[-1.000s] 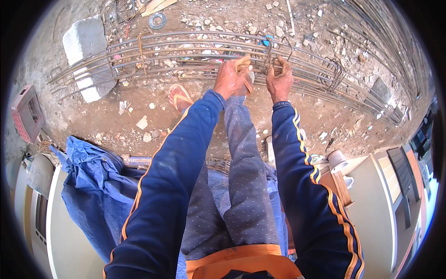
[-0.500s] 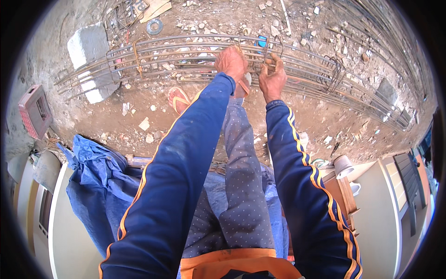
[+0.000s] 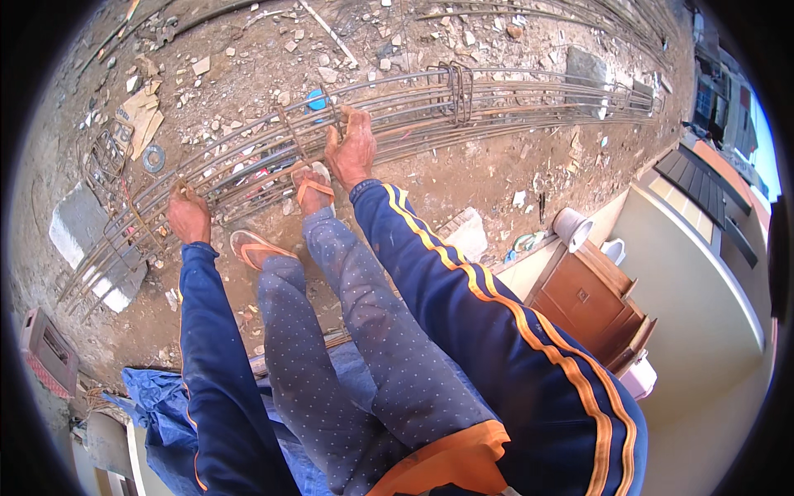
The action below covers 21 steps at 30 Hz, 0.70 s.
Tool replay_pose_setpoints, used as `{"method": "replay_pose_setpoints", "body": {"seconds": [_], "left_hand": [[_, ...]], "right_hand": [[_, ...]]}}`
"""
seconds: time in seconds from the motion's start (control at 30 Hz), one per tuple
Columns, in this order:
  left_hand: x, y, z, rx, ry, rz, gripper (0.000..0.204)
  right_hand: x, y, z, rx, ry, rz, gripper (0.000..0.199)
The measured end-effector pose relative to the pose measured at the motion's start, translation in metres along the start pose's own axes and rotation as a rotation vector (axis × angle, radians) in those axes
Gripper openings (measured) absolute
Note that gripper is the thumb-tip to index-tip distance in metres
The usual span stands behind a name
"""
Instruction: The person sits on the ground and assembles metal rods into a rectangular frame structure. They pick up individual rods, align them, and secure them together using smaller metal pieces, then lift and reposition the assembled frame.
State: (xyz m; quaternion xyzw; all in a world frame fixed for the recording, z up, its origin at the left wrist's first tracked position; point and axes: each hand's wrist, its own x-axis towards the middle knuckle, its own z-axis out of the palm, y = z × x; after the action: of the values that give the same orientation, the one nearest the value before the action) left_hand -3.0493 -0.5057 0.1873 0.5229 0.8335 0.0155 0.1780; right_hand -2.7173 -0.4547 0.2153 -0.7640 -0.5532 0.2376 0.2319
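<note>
Outdoors, on rubble-strewn dirt ground [image 3: 496,178]. Long rebar cage [image 3: 397,116] lying flat across the ground from lower left toward upper right, longitudinal bars bundled with stirrups.

Left hand [image 3: 188,217] down at the cage's left stretch, fingers curled closed around a bar or stirrup there; exactly which, cannot tell. Right hand [image 3: 351,149] further along, near the middle, fingers wrapped over the top bars beside a loose rectangular stirrup [image 3: 291,136] standing tilted on the cage. Both sleeves dark blue with orange stripes. Feet in orange flip-flops [image 3: 256,246], one resting against the cage's near side, just below the right hand.

Progress, judged from spacing: a tight cluster of stirrups [image 3: 456,89] bunched together right of the right hand, not yet spread out; only a few stirrups set at intervals on the left portion. Looks like an early-to-middle stage, with most of the cage's right length showing bare bars without spaced ties. Tie wire at the hands too small to make out.

Around: grey concrete block [image 3: 78,227] under the cage's left end, coil of wire [image 3: 154,159] and cardboard scraps [image 3: 142,116] at the upper left, blue disc-shaped item [image 3: 316,99] behind the cage, white bucket [image 3: 571,227] and brown wooden cabinet [image 3: 591,302] at right, blue tarp [image 3: 153,397] at the lower left.
</note>
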Motion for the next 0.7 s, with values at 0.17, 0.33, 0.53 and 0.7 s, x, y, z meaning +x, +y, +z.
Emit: {"method": "replay_pose_setpoints", "body": {"seconds": [0.17,0.33,0.53,0.7], "left_hand": [[0.0,-0.016,0.008,-0.078,0.042,0.104,0.034],[0.002,-0.012,0.008,-0.066,0.042,0.033,0.036],[0.001,-0.006,-0.018,-0.068,0.068,0.031,0.039],[0.002,0.006,-0.015,-0.216,0.074,-0.02,0.038]], "right_hand": [[0.016,0.028,-0.015,-0.079,-0.044,0.029,0.045],[0.027,0.038,-0.019,-0.097,-0.073,0.04,0.033],[0.013,0.027,0.004,-0.09,-0.11,-0.03,0.032],[0.004,0.027,0.007,-0.041,-0.139,-0.02,0.03]]}}
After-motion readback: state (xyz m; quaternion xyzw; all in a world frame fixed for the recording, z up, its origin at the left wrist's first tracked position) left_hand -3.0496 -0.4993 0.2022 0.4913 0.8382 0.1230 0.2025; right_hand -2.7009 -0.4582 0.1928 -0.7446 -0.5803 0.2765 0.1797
